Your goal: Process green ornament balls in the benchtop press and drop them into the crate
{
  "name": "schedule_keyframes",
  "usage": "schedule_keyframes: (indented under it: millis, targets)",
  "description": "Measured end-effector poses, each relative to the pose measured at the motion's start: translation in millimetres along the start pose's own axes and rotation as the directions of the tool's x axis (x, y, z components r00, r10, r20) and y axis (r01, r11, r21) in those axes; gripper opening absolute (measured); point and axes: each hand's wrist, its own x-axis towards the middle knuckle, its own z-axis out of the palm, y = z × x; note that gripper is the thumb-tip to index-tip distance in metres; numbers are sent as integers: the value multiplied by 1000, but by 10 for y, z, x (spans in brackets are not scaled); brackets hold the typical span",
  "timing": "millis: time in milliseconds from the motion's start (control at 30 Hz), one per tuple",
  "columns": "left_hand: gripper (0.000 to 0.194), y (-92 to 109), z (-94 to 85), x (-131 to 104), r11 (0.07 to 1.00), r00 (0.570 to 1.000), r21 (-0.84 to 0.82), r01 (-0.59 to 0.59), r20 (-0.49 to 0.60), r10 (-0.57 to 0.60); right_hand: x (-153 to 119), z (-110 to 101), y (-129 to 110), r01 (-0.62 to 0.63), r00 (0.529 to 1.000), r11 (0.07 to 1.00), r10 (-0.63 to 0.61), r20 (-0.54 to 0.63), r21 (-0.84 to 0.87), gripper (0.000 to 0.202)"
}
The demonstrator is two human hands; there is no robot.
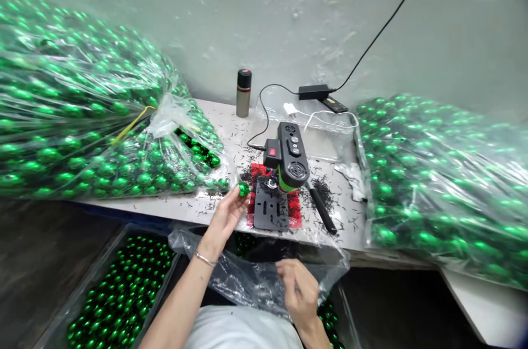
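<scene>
A shiny green ball (243, 189) is pinched in the fingertips of my left hand (229, 211), just left of a small black machine (292, 156). That machine has a red switch and stands over a slotted black plate (270, 211) on a red mat (295, 209). My right hand (300, 288) is lower, over a clear plastic sheet (256, 280) at the table's front edge. Its fingers are curled together, and whatever they may hold is too small to make out.
Big clear bags of green balls lie at left (82, 118) and right (445, 184). A bottle (243, 93), a power adapter (313, 92) and a black-handled tool (323, 210) are on the table (218, 115). Below left stands a bin of balls (124, 294). Black scraps surround the machine.
</scene>
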Motion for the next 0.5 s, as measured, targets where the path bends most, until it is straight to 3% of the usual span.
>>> schedule_keyframes:
  millis: [133,300,400,500]
  targets:
    - [13,-155,56,1,995,997,67,69,39,-72,-51,-57,99,-155,985,988,155,-80,6,20]
    - [32,-294,33,84,947,997,318,-48,70,27,-58,-39,103,-82,994,995,77,-84,-56,23]
    - [40,-390,0,135,765,975,604,-222,147,167,-79,0,72,-66,997,997,64,-31,-41,25]
    - [39,-474,-15,171,448,921,809,-381,288,263,-135,44,43,-64,998,997,64,15,-36,27]
